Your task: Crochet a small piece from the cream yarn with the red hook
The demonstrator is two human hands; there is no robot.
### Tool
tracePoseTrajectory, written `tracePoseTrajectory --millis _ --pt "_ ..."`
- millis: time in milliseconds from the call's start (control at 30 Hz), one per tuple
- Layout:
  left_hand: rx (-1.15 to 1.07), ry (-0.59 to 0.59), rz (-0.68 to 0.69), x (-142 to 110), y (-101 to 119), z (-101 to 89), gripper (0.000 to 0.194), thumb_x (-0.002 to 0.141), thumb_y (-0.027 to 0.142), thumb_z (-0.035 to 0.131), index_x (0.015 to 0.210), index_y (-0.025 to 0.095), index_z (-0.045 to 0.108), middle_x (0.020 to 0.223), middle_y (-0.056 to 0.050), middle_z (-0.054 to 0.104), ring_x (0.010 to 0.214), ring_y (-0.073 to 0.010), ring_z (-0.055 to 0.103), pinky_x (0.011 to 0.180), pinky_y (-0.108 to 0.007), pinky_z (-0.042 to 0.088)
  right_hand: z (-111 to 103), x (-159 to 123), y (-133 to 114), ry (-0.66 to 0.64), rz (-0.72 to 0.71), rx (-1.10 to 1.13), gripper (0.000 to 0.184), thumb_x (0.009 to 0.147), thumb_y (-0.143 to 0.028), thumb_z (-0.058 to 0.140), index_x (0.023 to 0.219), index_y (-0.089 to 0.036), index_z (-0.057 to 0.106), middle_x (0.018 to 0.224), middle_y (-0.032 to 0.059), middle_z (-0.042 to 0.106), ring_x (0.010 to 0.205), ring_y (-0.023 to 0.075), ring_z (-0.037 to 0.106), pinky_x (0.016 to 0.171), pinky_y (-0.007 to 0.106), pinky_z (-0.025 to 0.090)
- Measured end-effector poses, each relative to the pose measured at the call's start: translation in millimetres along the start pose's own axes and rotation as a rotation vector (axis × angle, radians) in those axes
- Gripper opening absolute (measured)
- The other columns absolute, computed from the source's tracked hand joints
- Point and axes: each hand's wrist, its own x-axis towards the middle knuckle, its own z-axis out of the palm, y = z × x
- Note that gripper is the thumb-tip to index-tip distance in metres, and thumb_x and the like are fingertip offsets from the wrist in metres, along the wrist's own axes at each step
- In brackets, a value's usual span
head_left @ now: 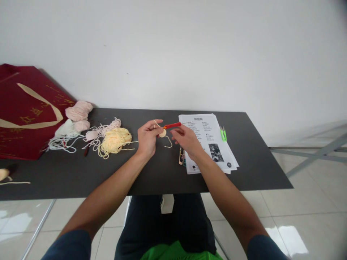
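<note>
My left hand (148,139) is closed, pinching a small round cream crochet piece (162,133) at its fingertips. A strand of cream yarn loops round a raised finger, and a loose yarn tail (170,146) curls below the piece. The red-handled crochet hook (172,125) lies level between my hands, its orange end at my left fingertips and its thin metal shaft pointing right. Just under the hook, my right hand (187,140) has its fingers curled together; whatever they pinch is too small to make out. A pale yellow yarn ball (116,141) sits left of my left hand.
Printed sheets (200,144) lie under my right forearm, with green thread snips (223,133) at their right edge. Pink yarn (80,111) and white yarn (65,135) rest by a dark red bag (27,108). The black table (260,173) meets a white wall.
</note>
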Motion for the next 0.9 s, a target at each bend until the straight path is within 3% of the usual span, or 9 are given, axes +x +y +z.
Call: tracePoseTrajectory --millis 133,200,333,500,900 --pt "0.003 -0.007 -0.002 -2 -3 2.9 0.028 0.063 0.013 0.081 0.091 0.019 0.082 0.061 0.003 0.066 0.053 -0.0069 0.053 0.051 -0.020 0.035 -30 -15 20 0.118 -0.142 -0.638 0.033 0.095 -0.017 0.051 0.121 -0.016 0.070 0.118 0.0139 0.072 0.099 0.0238 0.067 0.093 0.042 0.054" --pt "0.019 -0.012 -0.009 -4 -5 6.1 0.028 0.063 0.014 0.082 0.091 0.019 0.082 0.062 0.003 0.067 0.053 -0.0072 0.053 0.051 -0.020 0.035 -41 -25 28 0.141 -0.154 -0.738 0.033 0.095 -0.015 0.049 0.118 -0.010 0.071 0.123 0.0218 0.067 0.115 0.0321 0.060 0.106 0.050 0.046" --pt "0.049 -0.019 -0.030 -9 -9 12.1 0.027 0.064 0.015 0.082 0.090 0.019 0.082 0.063 0.002 0.069 0.053 -0.0075 0.054 0.052 -0.020 0.036 -47 -42 30 0.193 -0.137 -1.128 0.038 0.101 -0.026 0.045 0.127 -0.007 0.064 0.125 0.0257 0.061 0.119 0.0391 0.052 0.104 0.053 0.043" --pt "0.057 -0.021 -0.039 -8 -12 12.3 0.027 0.063 0.015 0.082 0.090 0.019 0.082 0.063 0.002 0.068 0.053 -0.0078 0.054 0.052 -0.021 0.036 -44 -50 28 0.241 -0.030 -1.232 0.046 0.103 -0.036 0.043 0.138 -0.010 0.056 0.124 0.0251 0.060 0.116 0.0415 0.052 0.094 0.054 0.045" --pt "0.047 -0.030 0.000 -9 -7 10.0 0.027 0.065 0.017 0.084 0.092 0.020 0.082 0.066 0.002 0.070 0.055 -0.0085 0.056 0.052 -0.021 0.038 -41 -47 27 0.227 -0.011 -1.222 0.043 0.101 -0.037 0.045 0.130 -0.009 0.061 0.122 0.0271 0.061 0.115 0.0430 0.055 0.092 0.057 0.048"
